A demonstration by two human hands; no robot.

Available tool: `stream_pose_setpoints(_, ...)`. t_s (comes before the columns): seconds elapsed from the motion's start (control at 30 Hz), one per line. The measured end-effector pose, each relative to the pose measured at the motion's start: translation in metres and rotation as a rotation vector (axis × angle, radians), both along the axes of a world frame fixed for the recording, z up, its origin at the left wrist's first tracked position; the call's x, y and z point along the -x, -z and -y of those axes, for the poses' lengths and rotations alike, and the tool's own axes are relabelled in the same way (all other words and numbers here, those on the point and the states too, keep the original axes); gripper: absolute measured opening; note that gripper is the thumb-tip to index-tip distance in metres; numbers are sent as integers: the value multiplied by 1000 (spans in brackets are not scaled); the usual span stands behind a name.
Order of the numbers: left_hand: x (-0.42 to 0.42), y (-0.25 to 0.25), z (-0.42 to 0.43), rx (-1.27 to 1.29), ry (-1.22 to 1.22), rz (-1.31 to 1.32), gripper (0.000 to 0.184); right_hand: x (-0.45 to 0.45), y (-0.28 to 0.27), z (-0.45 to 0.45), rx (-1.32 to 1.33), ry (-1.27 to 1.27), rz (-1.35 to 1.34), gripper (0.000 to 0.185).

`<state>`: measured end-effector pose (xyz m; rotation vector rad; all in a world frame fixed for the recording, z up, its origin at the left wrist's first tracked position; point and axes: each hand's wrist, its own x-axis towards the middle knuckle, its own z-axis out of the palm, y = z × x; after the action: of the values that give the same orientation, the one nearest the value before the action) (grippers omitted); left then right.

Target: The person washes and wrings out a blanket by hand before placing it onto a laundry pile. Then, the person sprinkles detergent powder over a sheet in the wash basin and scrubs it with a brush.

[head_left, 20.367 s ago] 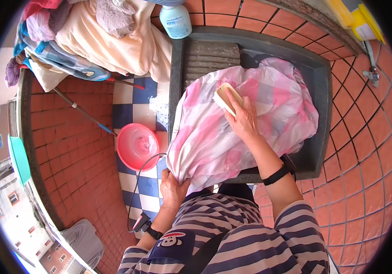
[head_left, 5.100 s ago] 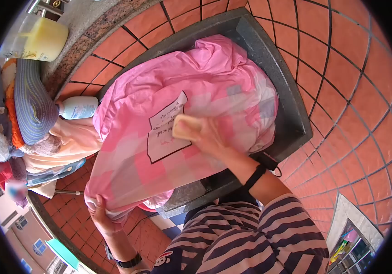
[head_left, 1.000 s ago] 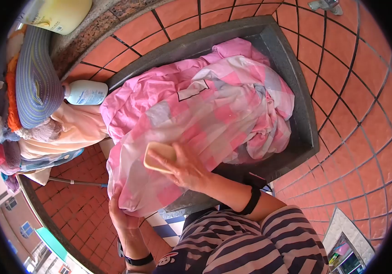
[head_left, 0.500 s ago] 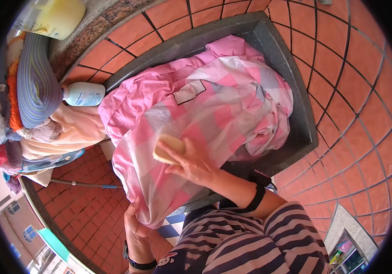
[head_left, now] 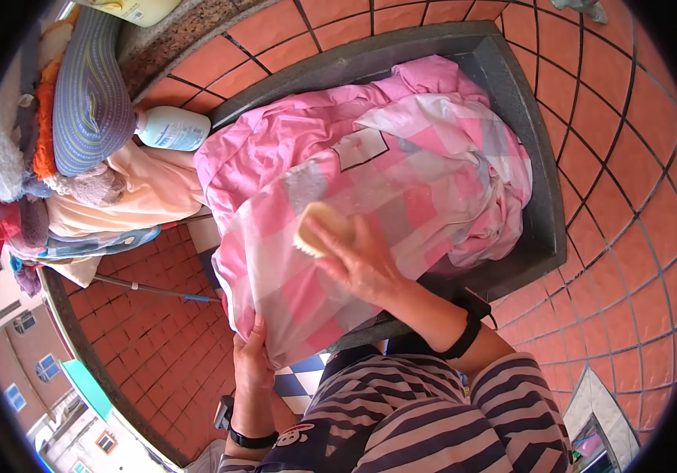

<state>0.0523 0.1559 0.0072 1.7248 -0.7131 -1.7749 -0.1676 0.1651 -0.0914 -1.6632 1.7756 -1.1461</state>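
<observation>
A pink and white checked fabric cover (head_left: 425,181), wet-looking and bunched up, fills much of a dark stone sink (head_left: 547,213) and hangs over its near edge. My right hand (head_left: 366,260) is closed on a pale scrubbing brush (head_left: 327,223), its bristles facing the cloth; whether they touch it I cannot tell. Down at the lower left corner of the fabric, my left hand (head_left: 253,359) grips the cloth between thumb and fingers, holding it out. A white rectangular patch with a dark edge (head_left: 360,148) shows on the fabric.
Left of the sink stands a pale blue bottle (head_left: 173,128), lying on its side. Piled beside it are a striped grey cushion (head_left: 90,102) and peach cloth (head_left: 145,185). A yellowish container (head_left: 137,8) sits on the ledge above. Red tiles (head_left: 614,158) line the wall.
The whole view has shifted, moving the scene rightward. My right hand still holds the brush over the cloth, and my left hand keeps its grip on the corner.
</observation>
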Motion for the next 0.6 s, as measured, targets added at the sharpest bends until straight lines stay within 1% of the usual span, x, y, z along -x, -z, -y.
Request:
stream_pose_setpoints(0.03, -1, -4, 1, 7, -3, 7, 45, -14, 4, 5, 7, -3, 7, 62)
stream_pose_setpoints(0.1, -9, -18, 3, 107, -18, 88, 42, -34, 25, 7, 208, -309, 57, 63)
stream_pose_setpoints(0.13, -17, -24, 0, 155, -28, 99, 39, -7, 42, 10, 178, -178, -127, 61)
stream_pose_setpoints(0.17, -23, -30, -2, 172, -45, 75, 38, 44, 65, 10, 140, -45, -309, 59)
stream_pose_setpoints(0.2, -28, -33, -5, 188, -60, 48, 38, 97, 92, 0, -230, 136, -580, 53)
stream_pose_setpoints(0.23, -30, -31, -7, 185, -61, 39, 38, 155, 116, -19, -474, 195, -567, 49)
stream_pose_setpoints(0.27, -31, -23, -8, 184, -26, 64, 38, 183, 123, -35, -431, 171, -598, 50)
stream_pose_setpoints(0.3, -32, -18, -11, 177, 2, 99, 39, 181, 121, -30, -424, 158, -605, 50)
stream_pose_setpoints(0.33, -37, -15, -14, 163, 0, 103, 39, 171, 119, -34, -347, 256, -590, 50)
stream_pose_setpoints(0.37, -39, -7, -9, 140, 14, 43, 38, 165, 114, -32, -255, 366, -586, 51)
stream_pose_setpoints(0.4, -39, 2, -5, 121, 21, -17, 38, 132, 85, -18, -341, 393, -404, 52)
stream_pose_setpoints(0.43, -41, 6, -4, 141, 135, 90, 37, 94, 63, -5, -216, 345, -211, 53)
stream_pose_setpoints(0.47, -41, 7, -6, 142, 131, 94, 37, 53, 32, 6, -118, 194, -79, 56)
stream_pose_setpoints(0.5, -41, 8, -7, 195, 133, 151, 37, 13, 10, 12, -42, 15, -74, 60)
stream_pose_setpoints(0.53, -40, 9, -7, 248, 138, 205, 36, -22, 0, 15, 87, -182, 20, 65)
stream_pose_setpoints(0.57, -34, 2, -1, 273, -52, 82, 33, -24, 3, 17, 84, -173, 20, 65)
stream_pose_setpoints(0.6, -25, -7, 5, 234, -113, 24, 29, -25, 9, 16, 126, -231, -3, 66)
